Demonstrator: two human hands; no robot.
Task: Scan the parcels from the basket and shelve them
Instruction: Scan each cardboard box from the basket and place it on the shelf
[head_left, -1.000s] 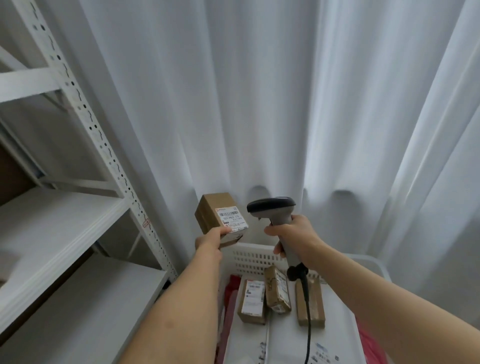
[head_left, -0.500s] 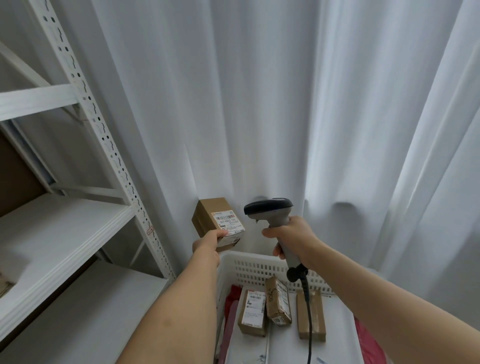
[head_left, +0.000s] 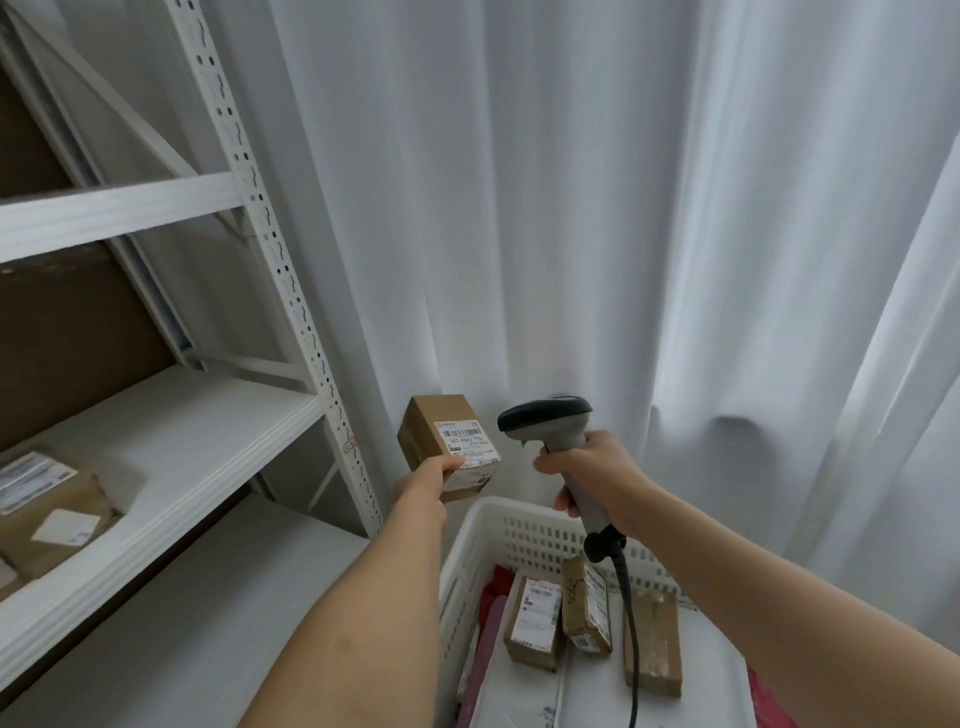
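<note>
Soft daylight glows through the white curtain (head_left: 597, 208); shelf (head_left: 171, 447) corner blurred, edges bowed by wide-angle distortion.

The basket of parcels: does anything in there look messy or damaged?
Nothing looks damaged. In the white basket three brown boxes lean loosely against each other over white and red mailer bags, jumbled but intact.

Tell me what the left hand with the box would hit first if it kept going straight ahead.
Probably the white curtain: the left hand, gripping the small brown cardboard box, points forward and up at it with nothing between. The white metal shelf post stands off to its left. Depth is unclear.
</note>
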